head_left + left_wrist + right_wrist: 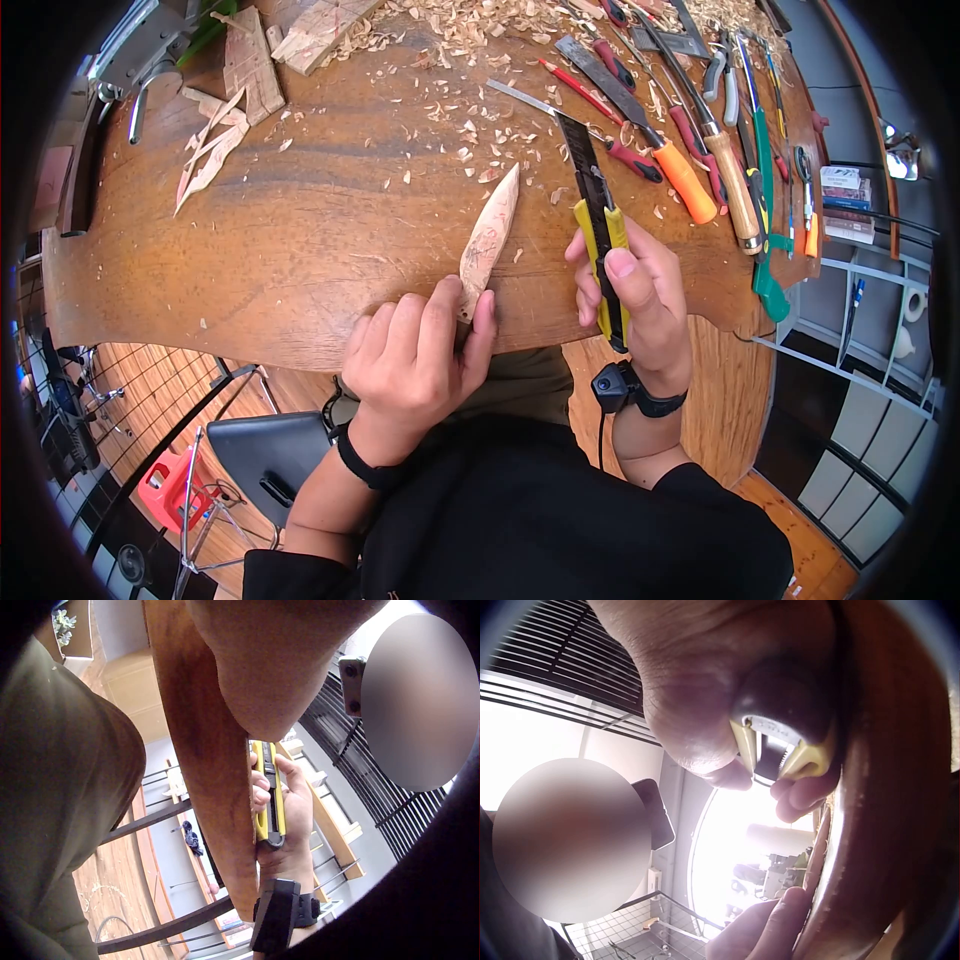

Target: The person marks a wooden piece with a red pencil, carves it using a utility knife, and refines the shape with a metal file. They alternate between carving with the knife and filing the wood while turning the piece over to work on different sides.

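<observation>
A pale, leaf-shaped piece of carved wood (492, 230) with reddish markings lies on the table near its front edge, its pointed end facing away from me. My left hand (410, 350) pinches the near end between thumb and forefinger, the fingers covering that end. To the right, my right hand (645, 295) grips a yellow and black utility knife (600, 225), thumb along its handle and blade out toward the far side. Knife and wood are apart. In the left wrist view the knife handle (270, 802) shows in the palm; in the right wrist view its butt end (780, 742) faces the camera.
Wood shavings (440, 60) litter the back of the wooden table (300, 240). On the right lie an orange-handled file (685, 180), a red pencil (580, 90), pliers (722, 75) and several other tools. Wood offcuts (250, 70) and a metal clamp (150, 60) are at the back left.
</observation>
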{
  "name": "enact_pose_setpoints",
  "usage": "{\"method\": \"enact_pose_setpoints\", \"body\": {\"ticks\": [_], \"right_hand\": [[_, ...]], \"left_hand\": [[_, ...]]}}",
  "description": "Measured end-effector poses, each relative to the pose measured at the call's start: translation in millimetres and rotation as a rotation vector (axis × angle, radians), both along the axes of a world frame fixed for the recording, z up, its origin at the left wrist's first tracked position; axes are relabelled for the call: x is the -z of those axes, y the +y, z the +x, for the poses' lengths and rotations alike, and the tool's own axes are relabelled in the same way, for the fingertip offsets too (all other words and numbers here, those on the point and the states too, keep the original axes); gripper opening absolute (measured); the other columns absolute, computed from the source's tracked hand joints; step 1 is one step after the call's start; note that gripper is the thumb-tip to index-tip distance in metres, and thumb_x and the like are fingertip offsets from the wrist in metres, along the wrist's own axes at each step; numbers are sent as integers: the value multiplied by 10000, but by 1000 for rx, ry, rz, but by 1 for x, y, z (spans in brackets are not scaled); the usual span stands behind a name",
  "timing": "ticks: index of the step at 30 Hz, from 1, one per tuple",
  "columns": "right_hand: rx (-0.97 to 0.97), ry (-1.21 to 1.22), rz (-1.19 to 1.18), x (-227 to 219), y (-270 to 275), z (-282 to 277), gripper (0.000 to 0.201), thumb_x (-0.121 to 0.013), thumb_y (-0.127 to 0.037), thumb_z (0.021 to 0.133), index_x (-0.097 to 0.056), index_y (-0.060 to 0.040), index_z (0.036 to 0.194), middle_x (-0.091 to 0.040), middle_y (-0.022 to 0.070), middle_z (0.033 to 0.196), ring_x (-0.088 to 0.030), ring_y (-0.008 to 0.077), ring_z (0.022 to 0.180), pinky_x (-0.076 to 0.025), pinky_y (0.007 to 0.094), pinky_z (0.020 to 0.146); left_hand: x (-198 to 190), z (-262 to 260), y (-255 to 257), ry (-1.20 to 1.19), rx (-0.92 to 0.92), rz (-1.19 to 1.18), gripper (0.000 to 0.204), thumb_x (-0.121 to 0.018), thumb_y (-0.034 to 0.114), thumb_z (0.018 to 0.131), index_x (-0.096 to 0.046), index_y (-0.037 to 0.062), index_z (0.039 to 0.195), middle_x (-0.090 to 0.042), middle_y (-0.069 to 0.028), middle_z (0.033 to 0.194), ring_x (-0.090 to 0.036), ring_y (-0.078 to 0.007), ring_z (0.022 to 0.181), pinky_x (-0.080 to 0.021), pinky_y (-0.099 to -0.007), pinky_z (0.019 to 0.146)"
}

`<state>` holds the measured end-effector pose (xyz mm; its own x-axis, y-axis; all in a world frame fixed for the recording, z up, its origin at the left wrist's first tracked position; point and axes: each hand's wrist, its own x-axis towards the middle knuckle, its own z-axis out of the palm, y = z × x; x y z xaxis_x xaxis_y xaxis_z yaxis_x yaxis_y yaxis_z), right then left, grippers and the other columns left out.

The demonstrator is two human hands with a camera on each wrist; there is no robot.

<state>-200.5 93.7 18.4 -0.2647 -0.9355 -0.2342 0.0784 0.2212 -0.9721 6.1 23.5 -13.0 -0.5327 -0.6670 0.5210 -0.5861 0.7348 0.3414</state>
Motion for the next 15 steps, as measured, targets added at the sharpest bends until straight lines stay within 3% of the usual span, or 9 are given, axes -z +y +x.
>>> {"method": "enact_pose_setpoints", "body": {"ticks": [15], "right_hand": [[6, -2, -1, 0, 0, 1, 439, -513, -390, 1039, -609, 31, 1113, -553, 8, 657, -540, 76, 578, -433, 229, 554]], "left_hand": [[0, 0, 0, 6, 0, 5, 234, -810, 216, 822, -723, 29, 932, -510, -24, 641, -494, -175, 512, -368, -309, 489]]}}
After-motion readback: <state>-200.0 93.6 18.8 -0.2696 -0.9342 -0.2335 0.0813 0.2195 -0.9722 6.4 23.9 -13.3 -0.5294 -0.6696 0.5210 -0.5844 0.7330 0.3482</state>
